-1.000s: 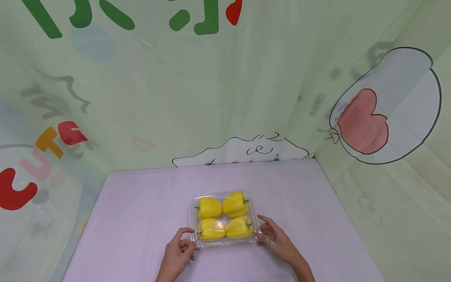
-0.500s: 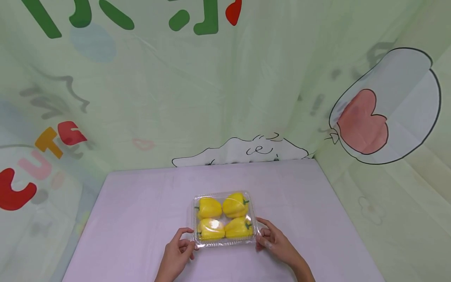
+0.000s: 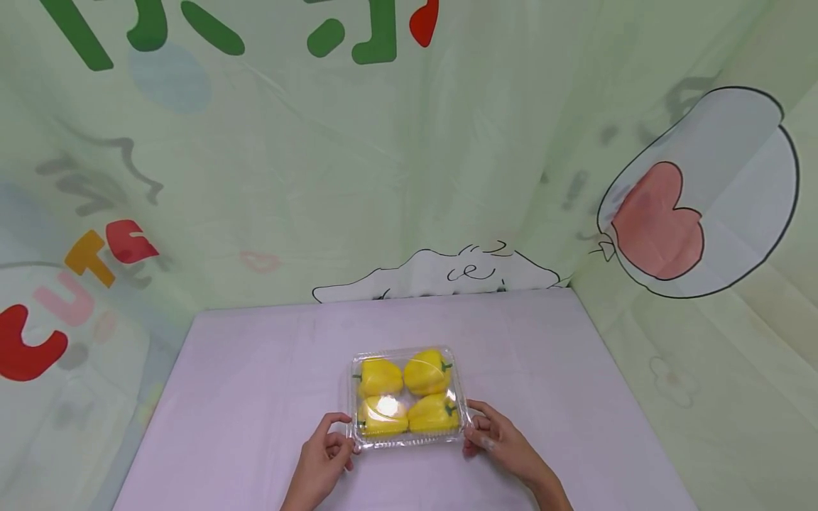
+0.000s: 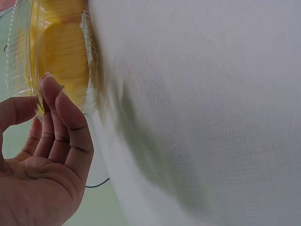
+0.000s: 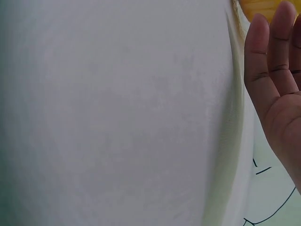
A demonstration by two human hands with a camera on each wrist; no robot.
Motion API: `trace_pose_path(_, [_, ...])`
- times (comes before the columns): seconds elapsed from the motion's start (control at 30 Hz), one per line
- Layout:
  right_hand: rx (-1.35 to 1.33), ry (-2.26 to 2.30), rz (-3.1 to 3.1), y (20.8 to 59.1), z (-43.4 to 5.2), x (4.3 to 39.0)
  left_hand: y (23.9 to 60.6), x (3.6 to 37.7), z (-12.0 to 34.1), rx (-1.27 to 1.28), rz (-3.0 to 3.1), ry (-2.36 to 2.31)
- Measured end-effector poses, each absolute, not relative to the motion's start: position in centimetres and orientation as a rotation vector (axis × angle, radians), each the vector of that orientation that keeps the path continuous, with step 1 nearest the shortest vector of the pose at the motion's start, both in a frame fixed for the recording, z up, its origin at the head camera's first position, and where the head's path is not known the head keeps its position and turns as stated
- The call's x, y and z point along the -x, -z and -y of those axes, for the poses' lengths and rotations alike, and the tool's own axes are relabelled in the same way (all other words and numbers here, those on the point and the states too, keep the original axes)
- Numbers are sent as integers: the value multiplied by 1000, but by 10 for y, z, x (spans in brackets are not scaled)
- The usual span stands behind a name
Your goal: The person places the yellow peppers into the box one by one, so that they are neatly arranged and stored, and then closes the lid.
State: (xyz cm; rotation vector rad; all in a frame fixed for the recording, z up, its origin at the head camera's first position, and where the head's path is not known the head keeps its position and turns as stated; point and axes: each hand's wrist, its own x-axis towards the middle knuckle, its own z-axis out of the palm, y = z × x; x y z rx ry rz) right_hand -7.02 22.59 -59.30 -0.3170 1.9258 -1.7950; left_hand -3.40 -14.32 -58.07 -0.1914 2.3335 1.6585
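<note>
1. Right now the clear plastic box (image 3: 405,397) of four yellow peppers (image 3: 409,394) sits on the lilac table (image 3: 255,383), near the front edge and between my two hands.
2. My left hand (image 3: 326,454) is at the box's near-left corner, fingers loosely curled; in the left wrist view its fingertips (image 4: 49,89) touch the box wall (image 4: 19,61), not wrapped round it.
3. My right hand (image 3: 498,436) is at the near-right corner, fingers fairly straight and resting against the side.
4. From the head view the box looks slightly longer left to right, so my hands flank its short ends.
5. Both hands are about equally close; neither has a firm hold that I can see.
</note>
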Motion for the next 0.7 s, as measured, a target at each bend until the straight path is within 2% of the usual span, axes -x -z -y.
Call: trace_pose_path(0.7, [359, 1810, -1932, 598, -226, 69, 583, 33, 143, 232, -2235, -1741])
